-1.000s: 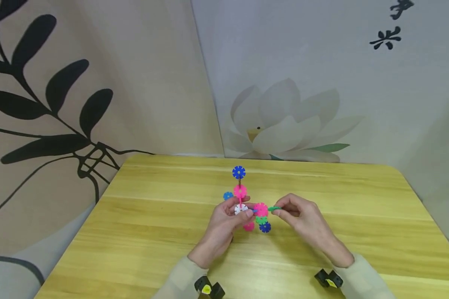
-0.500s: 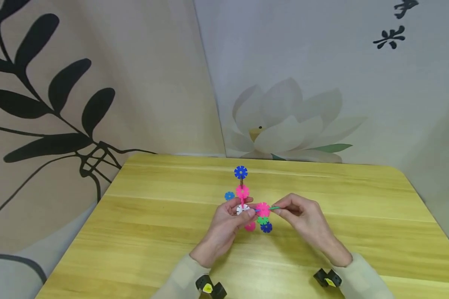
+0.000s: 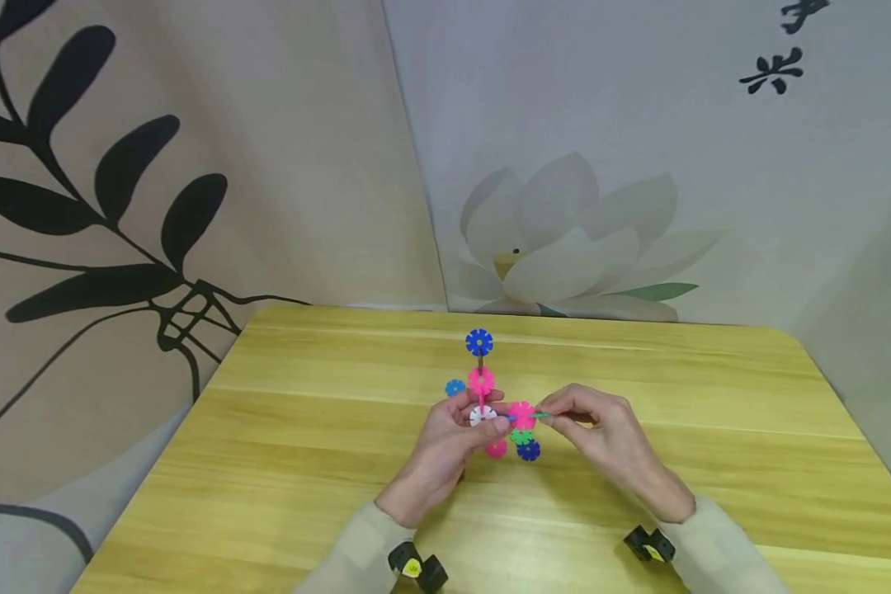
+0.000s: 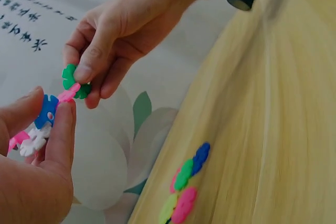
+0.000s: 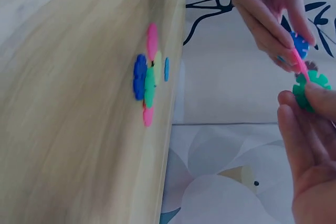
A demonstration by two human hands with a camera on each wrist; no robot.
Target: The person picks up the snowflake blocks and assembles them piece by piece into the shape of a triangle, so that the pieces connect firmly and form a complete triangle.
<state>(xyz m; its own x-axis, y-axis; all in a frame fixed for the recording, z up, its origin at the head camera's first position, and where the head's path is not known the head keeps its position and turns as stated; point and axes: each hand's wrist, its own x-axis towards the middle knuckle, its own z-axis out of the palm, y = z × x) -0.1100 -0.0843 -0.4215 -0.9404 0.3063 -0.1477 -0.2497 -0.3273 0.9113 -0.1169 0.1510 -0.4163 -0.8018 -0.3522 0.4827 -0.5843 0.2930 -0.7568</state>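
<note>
My left hand (image 3: 440,445) pinches a chain of notched plastic snowflake discs near the white disc (image 3: 481,415). A blue disc (image 4: 48,109) links the white one to a pink disc (image 3: 522,415) on the right. Upward in the head view, more pink, a brown and a dark blue disc (image 3: 478,342) extend from the white one. Between thumb and fingers my right hand (image 3: 601,425) pinches a green disc (image 5: 310,88), seen edge-on in the head view. Its edge meets the pink disc; how deep the slots engage is hard to tell.
Below the hands, several loose discs lie close together on the wooden table (image 3: 304,429), among them a dark blue disc (image 3: 530,450), a green disc (image 4: 184,174) and a yellow disc (image 4: 167,208). A light blue disc (image 3: 455,387) shows left of them. A printed backdrop (image 3: 327,165) stands behind.
The green disc has turned from slightly tilted to edge-on and moved a little left, closer against the pink disc, with my right hand. My left hand keeps its hold on the chain.
</note>
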